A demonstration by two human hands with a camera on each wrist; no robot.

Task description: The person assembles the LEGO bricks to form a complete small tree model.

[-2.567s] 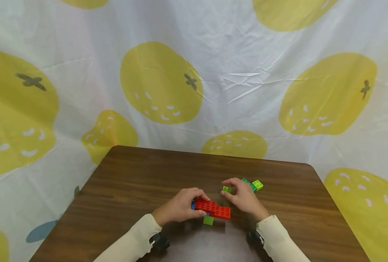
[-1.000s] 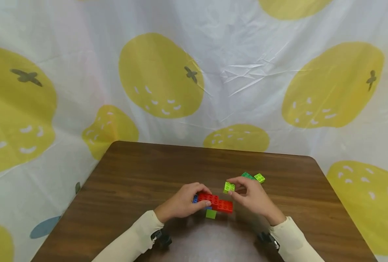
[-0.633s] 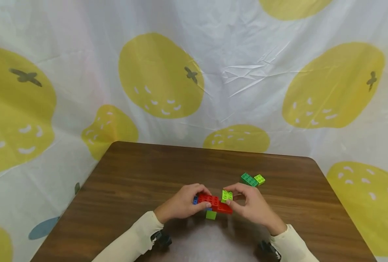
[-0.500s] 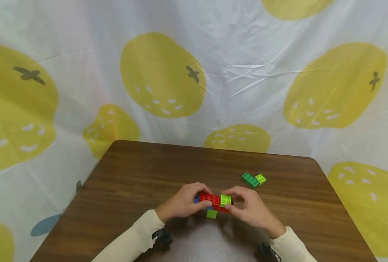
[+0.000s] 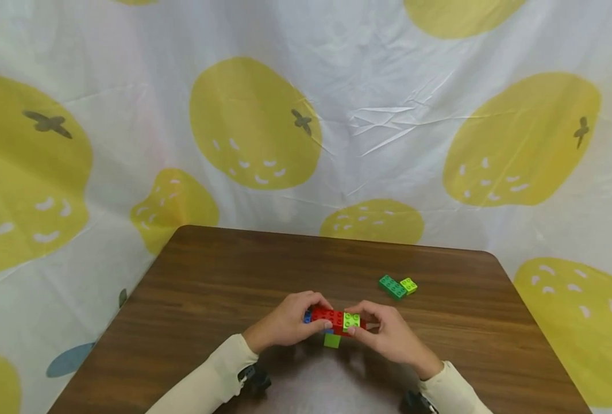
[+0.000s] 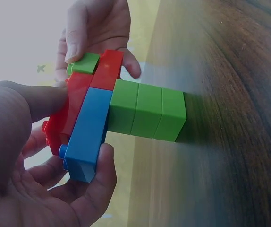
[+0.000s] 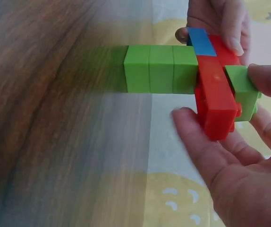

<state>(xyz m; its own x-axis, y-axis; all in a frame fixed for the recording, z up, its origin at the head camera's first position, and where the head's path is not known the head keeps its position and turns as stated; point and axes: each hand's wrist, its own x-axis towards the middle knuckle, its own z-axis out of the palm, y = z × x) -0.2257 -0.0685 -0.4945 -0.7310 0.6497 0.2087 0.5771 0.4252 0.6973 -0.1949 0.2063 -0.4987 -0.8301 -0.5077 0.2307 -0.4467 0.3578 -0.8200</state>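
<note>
Steadily, your left hand (image 5: 294,320) grips the red, blue and green plastic-brick build (image 5: 331,315) over the brown wooden counter (image 5: 233,270); your right hand (image 5: 391,333) pinches a square lime-green brick (image 5: 351,321) atop it: press straight down.

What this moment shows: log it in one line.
left hand: holds stacked bricks | right hand: pinches lime brick | dark green brick: on table

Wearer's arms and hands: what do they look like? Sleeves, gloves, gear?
Left hand and right hand: no gloves. Left sleeve and right sleeve: long, plain, cream. Left wrist device and right wrist device: small, black; markings too small to tell.
</note>
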